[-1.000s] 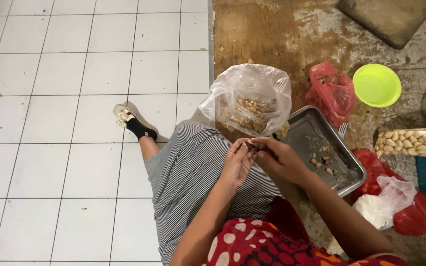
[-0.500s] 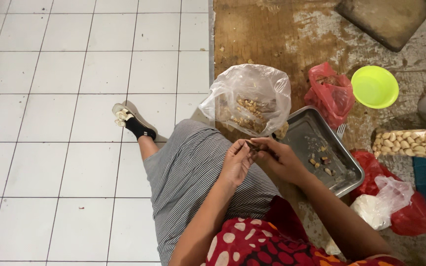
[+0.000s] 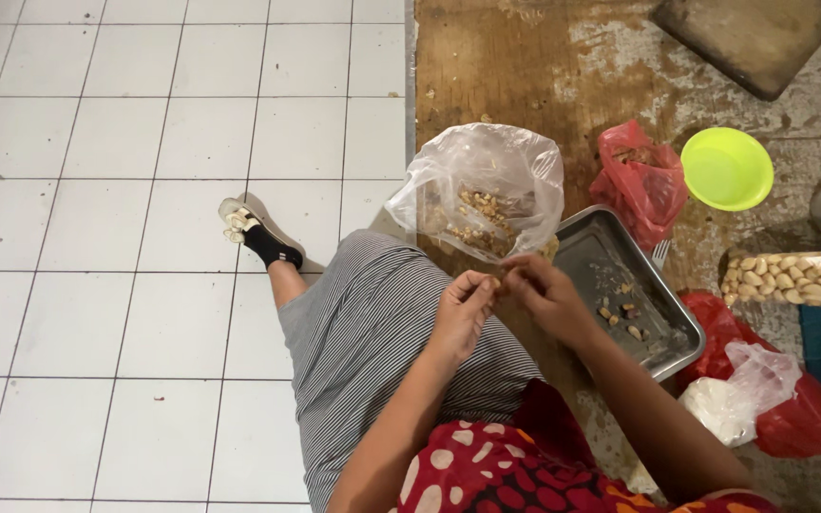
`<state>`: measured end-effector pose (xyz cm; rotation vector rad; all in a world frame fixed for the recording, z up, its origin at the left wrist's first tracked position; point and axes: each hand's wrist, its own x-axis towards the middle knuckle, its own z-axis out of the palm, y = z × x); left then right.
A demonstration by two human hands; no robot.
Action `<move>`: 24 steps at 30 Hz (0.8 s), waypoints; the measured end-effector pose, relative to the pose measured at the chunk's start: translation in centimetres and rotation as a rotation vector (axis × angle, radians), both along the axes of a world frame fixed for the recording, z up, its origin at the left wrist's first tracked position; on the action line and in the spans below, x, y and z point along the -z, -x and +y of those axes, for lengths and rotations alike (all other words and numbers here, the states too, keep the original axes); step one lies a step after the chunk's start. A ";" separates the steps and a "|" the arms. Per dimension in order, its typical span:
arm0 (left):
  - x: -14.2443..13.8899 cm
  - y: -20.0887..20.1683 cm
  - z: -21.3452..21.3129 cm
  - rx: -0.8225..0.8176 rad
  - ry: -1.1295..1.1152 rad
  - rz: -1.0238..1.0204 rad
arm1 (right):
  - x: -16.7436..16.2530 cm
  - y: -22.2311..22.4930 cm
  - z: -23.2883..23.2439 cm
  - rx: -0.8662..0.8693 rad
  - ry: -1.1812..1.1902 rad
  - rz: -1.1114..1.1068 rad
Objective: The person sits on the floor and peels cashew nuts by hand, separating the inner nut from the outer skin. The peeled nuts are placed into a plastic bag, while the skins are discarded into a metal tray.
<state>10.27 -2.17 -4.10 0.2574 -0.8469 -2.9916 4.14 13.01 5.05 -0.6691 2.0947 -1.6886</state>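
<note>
**Q:** Hands first: how do they stand?

**A:** Both hands meet above the lap. The left hand (image 3: pixel 463 306) has its fingers curled, and the right hand (image 3: pixel 542 294) faces it; together the fingertips pinch a small brownish piece (image 3: pixel 498 281), too small to tell what it is.

**Q:** What lies just beyond the hands?

**A:** A clear plastic bag (image 3: pixel 486 190), open at the top and holding pale brown pieces, stands just past the fingertips. Beside the right hand, touching distance away, a steel tray (image 3: pixel 662 351) carries a few scattered scraps.

**Q:** And farther out on the right-hand side?

**A:** A red bag (image 3: pixel 640 180) sits beyond the tray, with a lime-green bowl (image 3: pixel 726 168) beside it. A clear packet of pale nuts (image 3: pixel 795 280) lies farther right, and nearer the person's right elbow rest another red bag (image 3: pixel 795 423) and a white bag (image 3: pixel 729 404). A dark board (image 3: pixel 748 38) lies well apart at the far edge.

**Q:** What carries these things?

**A:** A worn wooden surface (image 3: pixel 525 66). To the left of the left hand spreads a white tiled floor (image 3: pixel 97 190), where a foot in a sandal (image 3: pixel 254 233) rests beyond the striped skirt (image 3: pixel 363 332).
</note>
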 end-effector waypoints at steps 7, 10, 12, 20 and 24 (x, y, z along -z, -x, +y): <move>-1.0 -0.2 -1.2 0.064 -0.272 0.006 | -0.2 5.8 -0.8 0.214 0.038 -0.135; -0.8 -0.1 -1.3 0.069 -0.299 0.038 | 0.9 8.4 -1.1 0.226 0.036 -0.149; -0.6 0.0 -1.4 0.072 -0.298 0.044 | 1.6 9.5 -1.2 0.214 0.016 -0.136; -0.4 0.1 -1.3 0.054 -0.264 -0.040 | 2.8 10.0 -0.9 0.214 -0.082 -0.125; -0.1 0.2 -1.2 0.061 -0.264 -0.034 | 2.6 8.6 -0.8 0.125 -0.088 -0.070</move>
